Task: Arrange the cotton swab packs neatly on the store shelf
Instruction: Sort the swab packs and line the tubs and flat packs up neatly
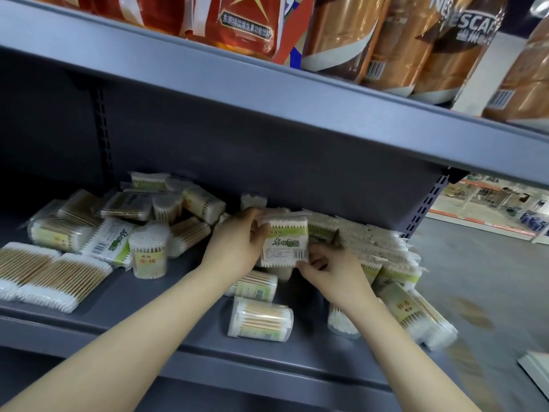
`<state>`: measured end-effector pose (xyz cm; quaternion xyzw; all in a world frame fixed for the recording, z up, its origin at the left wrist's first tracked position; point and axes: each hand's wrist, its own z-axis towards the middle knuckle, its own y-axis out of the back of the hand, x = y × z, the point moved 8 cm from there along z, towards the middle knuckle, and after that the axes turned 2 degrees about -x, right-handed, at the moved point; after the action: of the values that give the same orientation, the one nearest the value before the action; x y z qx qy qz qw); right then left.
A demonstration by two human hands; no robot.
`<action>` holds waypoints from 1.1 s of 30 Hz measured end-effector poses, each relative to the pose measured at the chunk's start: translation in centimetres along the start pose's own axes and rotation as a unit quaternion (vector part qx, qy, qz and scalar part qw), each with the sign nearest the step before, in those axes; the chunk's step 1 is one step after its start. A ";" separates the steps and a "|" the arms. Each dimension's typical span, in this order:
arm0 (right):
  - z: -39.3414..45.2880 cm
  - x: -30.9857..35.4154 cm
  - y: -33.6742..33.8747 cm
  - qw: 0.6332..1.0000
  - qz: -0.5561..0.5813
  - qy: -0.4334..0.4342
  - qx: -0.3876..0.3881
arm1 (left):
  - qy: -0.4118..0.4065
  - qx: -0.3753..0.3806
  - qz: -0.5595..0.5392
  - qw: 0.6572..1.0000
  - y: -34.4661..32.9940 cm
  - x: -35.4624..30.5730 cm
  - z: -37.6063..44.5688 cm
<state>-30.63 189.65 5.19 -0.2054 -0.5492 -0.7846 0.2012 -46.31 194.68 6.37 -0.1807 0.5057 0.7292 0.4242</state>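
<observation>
Forearms: two bare arms reach up from the lower edge toward the middle of the grey shelf [190,349].
Left hand [234,245]: fingers curled round the left edge of a flat cotton swab pack [284,243], gripping it.
Right hand [329,270]: thumb and fingertips pinch the lower right corner of the same pack.
Held pack: upright between both hands, label and barcode facing the camera, green band near its top — raised above the shelf, just in front of the back panel.
Row on the right [383,251]: flat packs stand on edge close together, running toward the shelf's right end, just beside the right hand.
Tubs below the hands: a clear round tub of swabs [260,319] lies on its side near the front lip; another [255,288] lies behind it.
Left heap [124,221]: mixed packs and tubs lie jumbled; one tub [148,252] stands upright among them.
Front left: two flat packs of wooden-stemmed swabs [50,278] lie side by side.
Upper shelf: red bags [237,22] and copper-coloured coffee packs [401,40].
</observation>
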 end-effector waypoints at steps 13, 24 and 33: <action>0.1 0.6 -0.8 0.997 -0.047 0.033 0.059 | 0.035 -0.001 -0.020 0.999 -0.6 0.5 0.5; 1.8 -2.9 3.5 0.997 -0.062 0.006 -0.034 | -0.016 0.075 -0.009 0.997 -3.6 -2.6 2.2; 3.9 -9.4 6.6 0.988 -0.124 -0.085 -0.046 | -0.089 0.065 0.158 0.981 -9.3 -5.0 3.4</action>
<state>-18.79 192.11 6.43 -0.2108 -0.5487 -0.8077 0.0456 -35.41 196.73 5.77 -0.0049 0.5341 0.7659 0.3579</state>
